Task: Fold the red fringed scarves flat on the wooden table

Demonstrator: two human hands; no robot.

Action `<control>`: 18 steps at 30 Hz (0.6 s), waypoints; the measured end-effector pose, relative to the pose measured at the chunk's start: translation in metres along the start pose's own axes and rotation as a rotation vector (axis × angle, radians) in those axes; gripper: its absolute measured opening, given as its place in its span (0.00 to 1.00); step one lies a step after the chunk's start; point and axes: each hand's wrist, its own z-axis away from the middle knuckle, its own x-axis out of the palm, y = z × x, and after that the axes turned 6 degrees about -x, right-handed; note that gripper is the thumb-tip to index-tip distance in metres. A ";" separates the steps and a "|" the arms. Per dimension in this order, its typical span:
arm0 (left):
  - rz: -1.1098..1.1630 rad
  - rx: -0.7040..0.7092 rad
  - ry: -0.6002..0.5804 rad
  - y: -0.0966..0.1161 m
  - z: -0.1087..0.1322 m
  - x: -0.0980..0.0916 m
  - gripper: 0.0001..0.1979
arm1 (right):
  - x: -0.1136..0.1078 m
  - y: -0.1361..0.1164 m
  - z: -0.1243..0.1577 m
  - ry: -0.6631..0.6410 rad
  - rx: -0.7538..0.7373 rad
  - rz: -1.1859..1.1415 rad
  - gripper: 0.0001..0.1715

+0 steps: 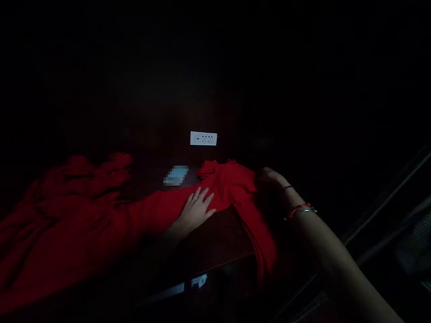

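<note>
A long red cloth lies spread over a dark wooden table in a very dim room. My left hand rests flat on the cloth near the table's middle, fingers spread, a ring on one finger. My right hand lies on the cloth's right end, where the fabric hangs over the table edge; its fingers curl over the fabric, though the dark hides the grip. Bangles and a red thread circle my right wrist.
A white socket plate sits on the dark wall behind the table. A small pale flat object lies on the table beyond the cloth. Dim rails or furniture edges run at the right. Something pale shows under the table's front edge.
</note>
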 end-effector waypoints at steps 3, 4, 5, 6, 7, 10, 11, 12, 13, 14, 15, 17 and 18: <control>0.039 0.013 0.015 0.035 -0.019 -0.001 0.22 | -0.003 -0.008 -0.010 0.095 -0.020 -0.023 0.13; 0.050 -0.005 0.028 0.048 -0.026 0.000 0.23 | -0.004 -0.011 -0.013 0.120 -0.027 -0.037 0.16; 0.062 -0.030 0.047 0.061 -0.034 0.001 0.27 | -0.006 -0.015 -0.015 0.145 -0.033 -0.046 0.18; 0.070 -0.071 0.069 0.074 -0.042 0.003 0.31 | -0.007 -0.018 -0.017 0.166 -0.040 -0.064 0.20; 0.075 -0.126 0.090 0.085 -0.050 0.005 0.36 | -0.009 -0.022 -0.018 0.181 -0.048 -0.099 0.22; 0.077 -0.308 0.149 0.105 -0.072 0.012 0.40 | -0.016 -0.035 -0.018 0.190 -0.091 -0.300 0.22; 0.073 -0.350 0.168 0.106 -0.078 0.013 0.38 | -0.018 -0.040 -0.017 0.182 -0.112 -0.381 0.21; 0.065 -0.374 0.180 0.103 -0.082 0.013 0.35 | -0.021 -0.044 -0.016 0.173 -0.131 -0.450 0.19; 0.054 -0.382 0.183 0.097 -0.085 0.011 0.32 | -0.025 -0.049 -0.015 0.170 -0.147 -0.499 0.17; 0.041 -0.374 0.175 0.090 -0.087 0.007 0.30 | -0.028 -0.052 -0.014 0.177 -0.164 -0.538 0.16; 0.028 -0.357 0.160 0.081 -0.088 0.001 0.28 | -0.030 -0.055 -0.013 0.193 -0.183 -0.570 0.16; 0.001 -0.308 0.130 0.067 -0.086 -0.016 0.26 | -0.033 -0.055 -0.010 0.267 -0.230 -0.614 0.16; -0.012 -0.272 0.128 0.062 -0.083 -0.025 0.25 | -0.032 -0.052 -0.007 0.315 -0.254 -0.616 0.17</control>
